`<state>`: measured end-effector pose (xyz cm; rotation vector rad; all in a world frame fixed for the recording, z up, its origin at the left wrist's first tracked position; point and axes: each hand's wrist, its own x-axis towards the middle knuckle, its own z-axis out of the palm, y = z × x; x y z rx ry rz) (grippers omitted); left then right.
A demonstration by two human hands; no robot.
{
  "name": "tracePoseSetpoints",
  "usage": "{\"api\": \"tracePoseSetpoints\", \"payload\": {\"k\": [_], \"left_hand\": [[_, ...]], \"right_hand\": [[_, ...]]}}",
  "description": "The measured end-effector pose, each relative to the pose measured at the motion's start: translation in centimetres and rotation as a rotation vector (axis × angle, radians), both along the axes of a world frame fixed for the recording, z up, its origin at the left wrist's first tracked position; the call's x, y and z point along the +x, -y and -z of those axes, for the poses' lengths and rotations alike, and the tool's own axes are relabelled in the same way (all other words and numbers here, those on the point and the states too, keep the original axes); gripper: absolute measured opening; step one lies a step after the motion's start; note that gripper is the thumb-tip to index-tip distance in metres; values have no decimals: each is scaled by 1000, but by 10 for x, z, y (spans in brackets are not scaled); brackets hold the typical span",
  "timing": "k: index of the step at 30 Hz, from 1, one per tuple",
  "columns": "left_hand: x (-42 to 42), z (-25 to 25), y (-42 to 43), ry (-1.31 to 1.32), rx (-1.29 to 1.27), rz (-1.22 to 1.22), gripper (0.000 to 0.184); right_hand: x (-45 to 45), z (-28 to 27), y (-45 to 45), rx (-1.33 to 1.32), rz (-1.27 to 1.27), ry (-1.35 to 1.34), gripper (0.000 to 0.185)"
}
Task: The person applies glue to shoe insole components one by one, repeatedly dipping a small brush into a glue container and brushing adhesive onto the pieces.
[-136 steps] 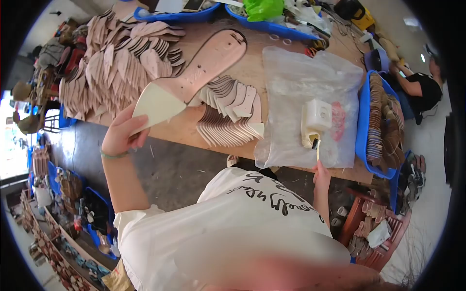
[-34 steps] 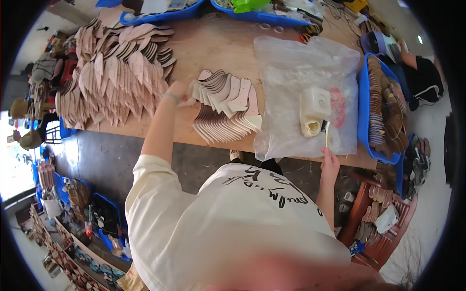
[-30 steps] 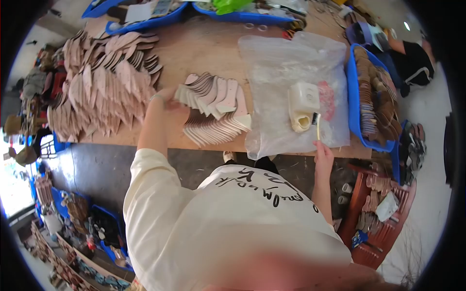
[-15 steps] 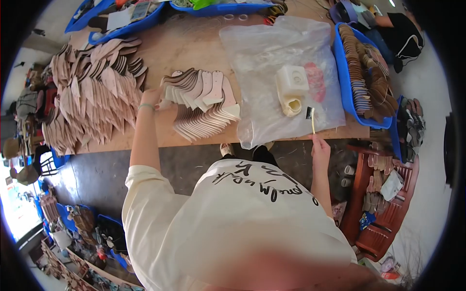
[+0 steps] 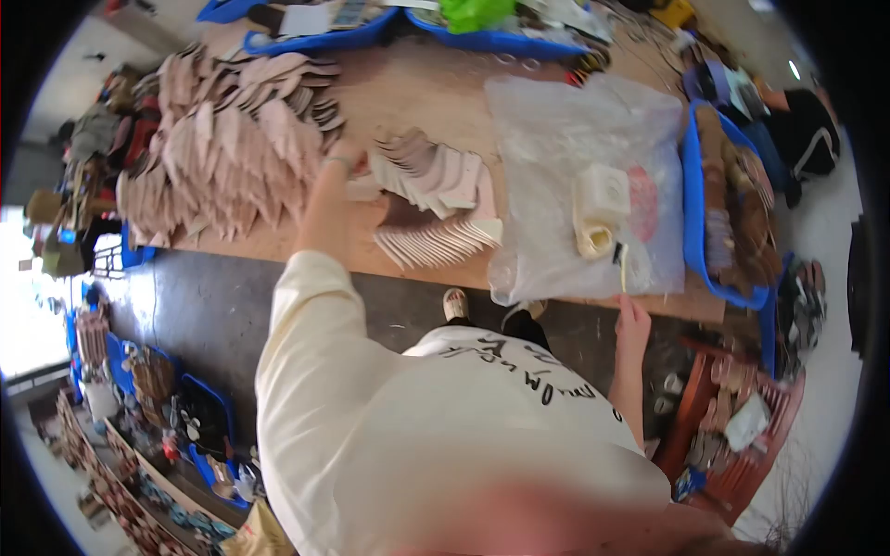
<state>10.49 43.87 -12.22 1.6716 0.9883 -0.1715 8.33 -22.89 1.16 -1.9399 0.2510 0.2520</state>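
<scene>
My right hand (image 5: 632, 318) is closed on the handle of a small brush (image 5: 623, 269) with a pale handle and dark head, at the table's front edge. Beyond the brush, a white plastic jug (image 5: 603, 190) with a yellowed, crusted mouth lies on a clear plastic sheet (image 5: 533, 120). My left hand (image 5: 346, 156) reaches between a large heap of pinkish insole pieces (image 5: 222, 157) and a fanned stack of pale insole pieces (image 5: 440, 199). Its fingers are blurred; a pale piece lies beside them, and whether they grip it cannot be made out.
A blue crate (image 5: 695, 199) of brown sole pieces stands at the table's right end. Blue trays (image 5: 320, 43) of odds and ends line the far side. Another person (image 5: 802, 130) is at the upper right. A reddish wooden bench (image 5: 756, 445) holds more pieces.
My view has shifted, so the table's contents appear farther right and mostly lower. My left hand stays between the heap and the fan; my right hand still holds the brush beside the jug.
</scene>
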Motion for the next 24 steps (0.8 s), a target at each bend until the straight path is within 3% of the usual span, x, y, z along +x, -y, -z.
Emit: {"api": "tracePoseSetpoints", "payload": {"k": [1,2,7,10,12,14,17,19,22,24], "left_hand": [[6,26,-17,-59,95,121,34],[-1,-10,12,-5,-46,2,34],[-12,-25,49,-173,-400,-268,36],[-23,-53,68,-184,-435,-112,34],[-12,17,43,-69,-578,-256,34],[-14,6,46,-27,-613,-370,36],[-20,-56,52,-44,-366,-330,54],[-18,-71,43,-9,-16,-73,85],[-19,-56,62,361,658,-335,97],[-33,-77,75,631,600,-403,59]], "right_hand": [[-1,-6,-4,-39,7,-32,28],[-2,-12,-8,-6,15,-51,27],[-4,-14,-2,-11,1,-24,28],[-3,-16,2,-21,28,-18,29],[-2,-17,5,-27,33,-7,30],[1,-20,6,-26,26,6,29],[5,-20,5,-7,18,20,29],[8,-23,1,-25,6,21,29],[18,-14,11,-122,-59,87,28],[28,-11,25,-199,-104,72,28]]}}
